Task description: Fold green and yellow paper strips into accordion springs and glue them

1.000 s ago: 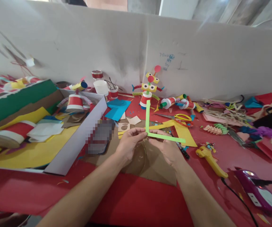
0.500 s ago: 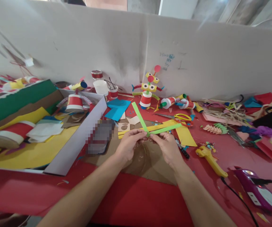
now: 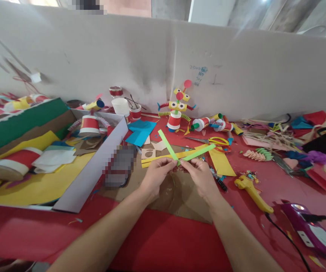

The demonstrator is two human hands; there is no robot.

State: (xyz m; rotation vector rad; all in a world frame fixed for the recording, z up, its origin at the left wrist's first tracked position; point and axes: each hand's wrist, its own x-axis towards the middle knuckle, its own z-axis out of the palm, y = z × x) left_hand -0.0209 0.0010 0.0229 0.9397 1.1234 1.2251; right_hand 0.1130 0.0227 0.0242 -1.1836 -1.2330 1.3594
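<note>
Two hands meet low over the middle of the red table (image 3: pixel 165 241), each with its thumb and fingers pinched together on a light-green paper strip (image 3: pixel 168 145) that spreads in a V, its point between the fingertips. The left hand (image 3: pixel 156 177) grips near the bottom of the leg that leans far and left; the right hand (image 3: pixel 201 177) grips beside it, below the leg that slants far and right. Whether the V is one folded piece or two joined ones, I cannot tell. Beneath lies brown cardboard (image 3: pixel 185 204), with yellow paper (image 3: pixel 223 165) just beyond the right hand. A dark phone (image 3: pixel 123 162), partly blurred, lies left of the left hand, next to a white-walled box (image 3: pixel 91 172). Farther off, scissors (image 3: pixel 220 141) with yellow and red handles lie to the right of the strip's far ends, and a paper-cup figure (image 3: pixel 174 120) stands upright near the wall (image 3: pixel 140 45). On the right are a yellow glue gun (image 3: pixel 252 192) and, nearer, a purple power box (image 3: pixel 310 230).
</note>
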